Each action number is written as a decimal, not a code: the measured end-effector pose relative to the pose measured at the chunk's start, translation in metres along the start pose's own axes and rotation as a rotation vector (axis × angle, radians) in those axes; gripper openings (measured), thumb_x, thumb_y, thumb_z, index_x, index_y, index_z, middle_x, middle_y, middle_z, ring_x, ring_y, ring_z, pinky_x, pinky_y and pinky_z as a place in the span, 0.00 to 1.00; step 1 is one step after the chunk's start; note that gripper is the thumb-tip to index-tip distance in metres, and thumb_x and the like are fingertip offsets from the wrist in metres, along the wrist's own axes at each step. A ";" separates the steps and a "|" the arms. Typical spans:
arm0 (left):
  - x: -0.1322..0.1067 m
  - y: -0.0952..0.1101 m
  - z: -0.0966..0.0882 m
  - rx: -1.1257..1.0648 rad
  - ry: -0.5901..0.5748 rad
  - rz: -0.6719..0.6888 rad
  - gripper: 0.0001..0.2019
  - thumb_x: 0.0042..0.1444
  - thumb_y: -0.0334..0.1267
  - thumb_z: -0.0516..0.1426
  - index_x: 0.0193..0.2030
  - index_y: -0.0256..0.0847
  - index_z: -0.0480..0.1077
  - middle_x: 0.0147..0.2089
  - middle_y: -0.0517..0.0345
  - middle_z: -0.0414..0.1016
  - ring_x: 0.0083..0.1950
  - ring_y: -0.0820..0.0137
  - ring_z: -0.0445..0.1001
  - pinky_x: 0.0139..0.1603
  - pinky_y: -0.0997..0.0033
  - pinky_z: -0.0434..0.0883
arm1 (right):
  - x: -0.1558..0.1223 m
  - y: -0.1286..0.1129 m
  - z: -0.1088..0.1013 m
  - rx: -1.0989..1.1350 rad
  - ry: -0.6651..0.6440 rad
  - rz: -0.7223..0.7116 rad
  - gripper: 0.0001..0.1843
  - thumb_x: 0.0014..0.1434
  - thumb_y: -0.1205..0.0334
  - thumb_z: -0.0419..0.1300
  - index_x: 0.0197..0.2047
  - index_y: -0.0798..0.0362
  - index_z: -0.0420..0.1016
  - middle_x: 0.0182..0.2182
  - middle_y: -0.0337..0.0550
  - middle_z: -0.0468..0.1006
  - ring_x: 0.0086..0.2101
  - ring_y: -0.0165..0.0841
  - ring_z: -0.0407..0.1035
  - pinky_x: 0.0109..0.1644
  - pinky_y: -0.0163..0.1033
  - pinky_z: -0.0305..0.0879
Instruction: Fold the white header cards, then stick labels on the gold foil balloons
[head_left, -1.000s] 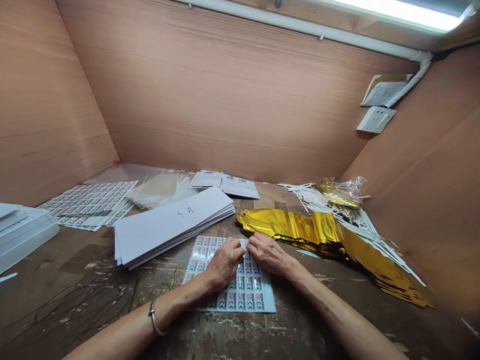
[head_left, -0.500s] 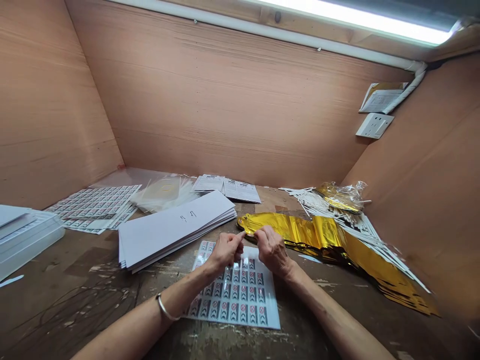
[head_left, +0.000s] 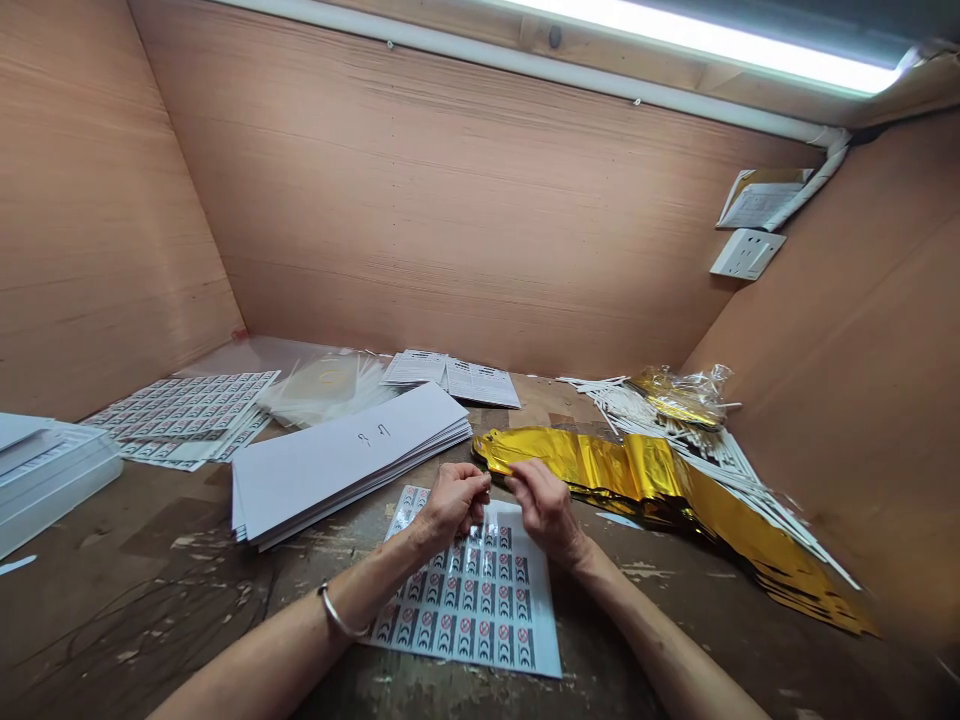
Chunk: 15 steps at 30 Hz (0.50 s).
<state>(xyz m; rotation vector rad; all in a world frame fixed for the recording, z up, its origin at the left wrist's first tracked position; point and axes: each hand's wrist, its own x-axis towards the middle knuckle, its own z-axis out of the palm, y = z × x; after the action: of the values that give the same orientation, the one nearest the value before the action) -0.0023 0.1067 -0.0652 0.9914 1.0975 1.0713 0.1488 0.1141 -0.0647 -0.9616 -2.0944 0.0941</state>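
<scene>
My left hand [head_left: 453,506] is closed in a pinch above the upper part of a sticker sheet [head_left: 465,622] printed with rows of CE and red warning marks. Whatever sits between its thumb and forefinger is too small to name. To its right, my right hand [head_left: 549,512] is closed with bent fingers, its fingertips at the near edge of a long stack of shiny gold foil pieces [head_left: 596,460]. I cannot make out what those fingers hold. A narrow gap separates the two hands. The sheet lies flat under both.
White card strips [head_left: 349,460] are stacked at left, with more sticker sheets [head_left: 199,405] and clear bags [head_left: 322,385] behind. Printed leaflets [head_left: 480,382] lie at the back. White sticks [head_left: 739,465] spread along the right wall. A plastic tray [head_left: 64,470] stands far left.
My hands were almost touching at the fingertips; now they are slightly apart. The right hand has shifted a little to the right and down, while the left stays nearly in place.
</scene>
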 end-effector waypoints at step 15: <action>0.005 0.012 0.002 0.075 0.112 -0.224 0.17 0.53 0.51 0.49 0.29 0.36 0.61 0.15 0.61 0.66 0.10 0.79 0.58 0.10 0.81 0.49 | 0.041 0.022 0.008 0.263 -0.175 0.703 0.11 0.45 0.58 0.55 0.21 0.57 0.69 0.18 0.37 0.68 0.23 0.28 0.60 0.25 0.31 0.53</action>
<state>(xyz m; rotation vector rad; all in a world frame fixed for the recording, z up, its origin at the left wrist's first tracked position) -0.0018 0.1141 -0.0544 0.8524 1.3155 0.9175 0.1412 0.1588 -0.0520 -1.5158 -1.7384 0.8132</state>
